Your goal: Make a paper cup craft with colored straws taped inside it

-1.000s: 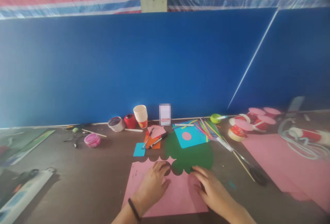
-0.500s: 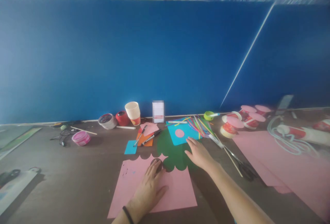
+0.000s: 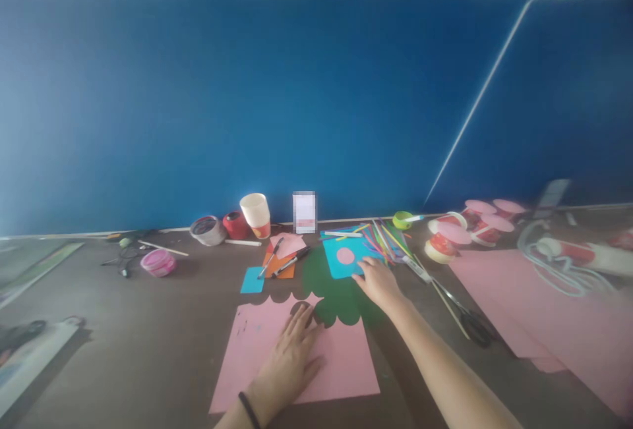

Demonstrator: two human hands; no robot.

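Note:
My left hand (image 3: pixel 291 355) lies flat with fingers spread on a sheet of pink paper (image 3: pixel 346 363). The sheet's far edge has scalloped cut-outs, and its fingertips rest beside a round dark spot there. Stretched forward, my right hand (image 3: pixel 380 284) has its fingertips at the lower right of a blue paper (image 3: pixel 336 269) that carries a pink paper circle (image 3: pixel 345 256). Its thumb stands apart from the fingers, and I see nothing held. Green paper (image 3: pixel 341 300) lies under the blue one and partly beneath the pink sheet.
Scissors (image 3: pixel 472 323), a stick and a white-labelled pen lie right of my right hand. Coloured strips (image 3: pixel 383 241) and a green cup (image 3: pixel 401 219) sit behind it. Larger pink sheets (image 3: pixel 534 310) and pink-topped cups are at right. Paper cups (image 3: pixel 256 215), pens and a pink tub (image 3: pixel 158 262) stand left.
My right thumb has moved up slightly, closer to its fingers, over the blue paper. My left hand stays on the pink sheet. The view has shifted a little.

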